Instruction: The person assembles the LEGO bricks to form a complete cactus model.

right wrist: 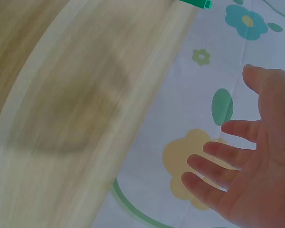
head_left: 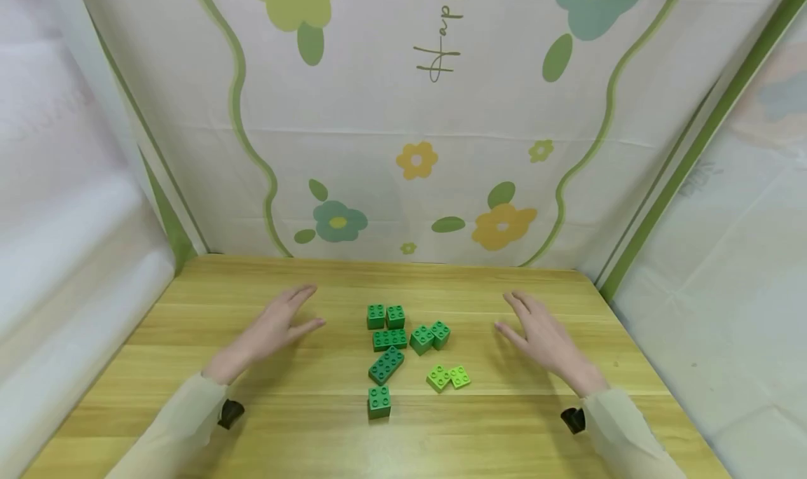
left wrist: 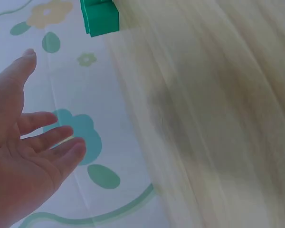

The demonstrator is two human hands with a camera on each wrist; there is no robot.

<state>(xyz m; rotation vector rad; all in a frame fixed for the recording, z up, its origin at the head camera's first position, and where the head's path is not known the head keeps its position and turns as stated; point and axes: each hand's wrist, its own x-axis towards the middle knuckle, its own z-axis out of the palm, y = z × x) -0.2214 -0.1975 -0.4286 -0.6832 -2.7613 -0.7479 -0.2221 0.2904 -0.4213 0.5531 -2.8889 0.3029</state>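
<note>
Below and left of the green block [left wrist: 102,20] is the left grip [left wrist: 21,161], thumb spread from relaxed fingers; the wood-grained surface [left wrist: 204,71] extends right of the block, flower-printed white cloth [left wrist: 76,85] below and left.

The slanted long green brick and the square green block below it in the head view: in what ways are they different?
The long brick is oblong, while the square block has a square top. The long brick has more studs; the square block has four. The long brick lies slantwise, while the square block sits nearly straight. Both are green, studs up, on the wooden table.
</note>
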